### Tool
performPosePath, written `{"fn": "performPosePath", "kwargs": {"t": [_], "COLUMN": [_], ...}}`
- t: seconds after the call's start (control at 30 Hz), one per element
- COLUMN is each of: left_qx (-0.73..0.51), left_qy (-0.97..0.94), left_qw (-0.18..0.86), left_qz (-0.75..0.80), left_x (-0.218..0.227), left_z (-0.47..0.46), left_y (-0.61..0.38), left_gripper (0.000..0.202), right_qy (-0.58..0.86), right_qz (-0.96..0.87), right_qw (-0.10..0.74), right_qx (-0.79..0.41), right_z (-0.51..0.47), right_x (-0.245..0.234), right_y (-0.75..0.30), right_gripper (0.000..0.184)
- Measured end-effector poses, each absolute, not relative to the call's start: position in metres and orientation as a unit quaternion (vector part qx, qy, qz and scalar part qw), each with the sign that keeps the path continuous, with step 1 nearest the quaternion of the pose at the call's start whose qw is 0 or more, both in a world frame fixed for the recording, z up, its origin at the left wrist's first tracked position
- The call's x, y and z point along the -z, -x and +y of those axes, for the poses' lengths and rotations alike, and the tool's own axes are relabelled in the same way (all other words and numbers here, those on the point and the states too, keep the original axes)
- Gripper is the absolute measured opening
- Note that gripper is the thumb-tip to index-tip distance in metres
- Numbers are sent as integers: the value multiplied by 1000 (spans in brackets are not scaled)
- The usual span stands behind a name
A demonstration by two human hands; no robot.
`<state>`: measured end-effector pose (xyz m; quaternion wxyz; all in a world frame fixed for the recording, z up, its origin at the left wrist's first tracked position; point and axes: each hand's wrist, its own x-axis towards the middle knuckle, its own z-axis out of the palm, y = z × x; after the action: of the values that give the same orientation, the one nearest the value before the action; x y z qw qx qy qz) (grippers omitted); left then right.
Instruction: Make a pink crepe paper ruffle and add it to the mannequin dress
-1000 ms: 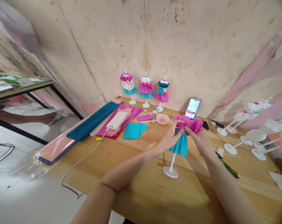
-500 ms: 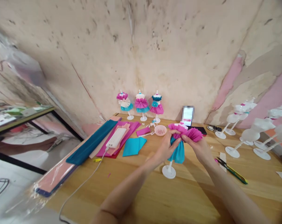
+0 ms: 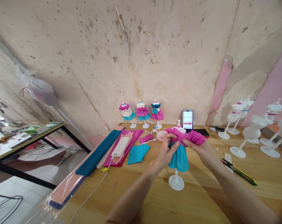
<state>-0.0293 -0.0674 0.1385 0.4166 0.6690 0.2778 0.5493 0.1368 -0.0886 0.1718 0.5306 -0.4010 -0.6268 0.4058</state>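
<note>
Left to right on the wooden table (image 3: 201,194): plastic-wrapped pink paper (image 3: 66,190), teal crepe roll (image 3: 97,152), white power bank (image 3: 120,147) on magenta paper sheets (image 3: 134,136), folded teal paper (image 3: 137,154). Behind those, three dressed mini mannequins (image 3: 142,112) by the wall, then a pink bowl (image 3: 161,135) partly behind the left hand (image 3: 166,152).

Work piece: white mini mannequin (image 3: 178,127), upright on its stand (image 3: 176,183) on the tabletop, in front of an upright phone (image 3: 187,119). Teal paper skirt (image 3: 180,158) hangs from the waist. Pink crepe ruffle (image 3: 192,137) sits around the waist, fanned wider to the right than a moment ago.

Grip: left hand closed to a pinch, thumb and fingers on the ruffle at the waist, left of the mannequin. Right hand (image 3: 196,150) nearly closed, fingers holding the ruffle's right side from below. Both hands on the ruffle, neither on the stand.

Further right: scissors (image 3: 227,164), yellow-edged cutter (image 3: 244,177), bare white mannequins (image 3: 250,132).
</note>
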Motion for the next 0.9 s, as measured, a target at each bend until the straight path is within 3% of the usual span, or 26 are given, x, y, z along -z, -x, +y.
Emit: {"fn": "performPosePath", "kwargs": {"t": [0.5,0.9], "left_qx": [-531,-537], "left_qy": [-674,-680], "left_qw": [437,426], "left_qz": [270,262], "left_x": [-138,-139], "left_z": [-64,-66], "left_y": [26,24], "left_gripper": [24,24], "right_qy": [414,451], "right_qz": [-623,-643], "right_qw": [521,527], "right_qx": [-411,-324], "right_z": [-84,-81], "right_x": [-167,-161], "right_y": [-135,-131], "right_gripper": [29,26]}}
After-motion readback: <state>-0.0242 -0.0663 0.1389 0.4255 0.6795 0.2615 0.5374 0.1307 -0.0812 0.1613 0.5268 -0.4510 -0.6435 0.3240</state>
